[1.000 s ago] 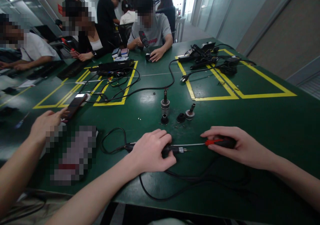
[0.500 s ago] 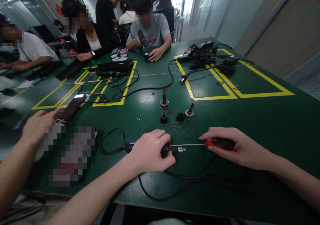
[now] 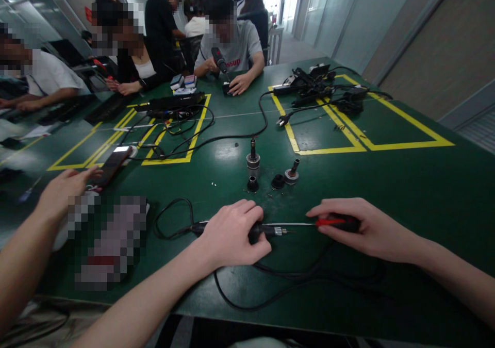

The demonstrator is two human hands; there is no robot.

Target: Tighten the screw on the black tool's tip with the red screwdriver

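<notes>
1. Left hand (image 3: 230,234): lay palm-down on the green worktop (image 3: 386,178), fingers curled shut around the black corded tool (image 3: 260,230). The tool lay flat, its metal nose pointing right, clear of the fingers.
2. Right hand (image 3: 361,229): fingers closed over the red-and-black handle of the screwdriver (image 3: 334,222). Its thin shaft ran left, level with the worktop, the tip meeting the tool's nose, though whether it was seated there could not be told at this distance.
3. Change over the last second: almost none. Both hands sat in the same place with the same grip; only the camera shifted slightly. Judged as steady, fine work at the tool's nose rather than a reach or a reposition.
4. Black cord (image 3: 294,281): ran from the tool's rear in a loop to the left, and lay in slack curves on the worktop near the front edge.
5. Small metal parts (image 3: 270,175): four pieces standing behind the hands, well apart from the fingers.
6. Another person's hand (image 3: 64,191): at far left, next to a dark phone (image 3: 112,165); not the wearer's own.
7. People seated at the far side, one holding a similar tool.
</notes>
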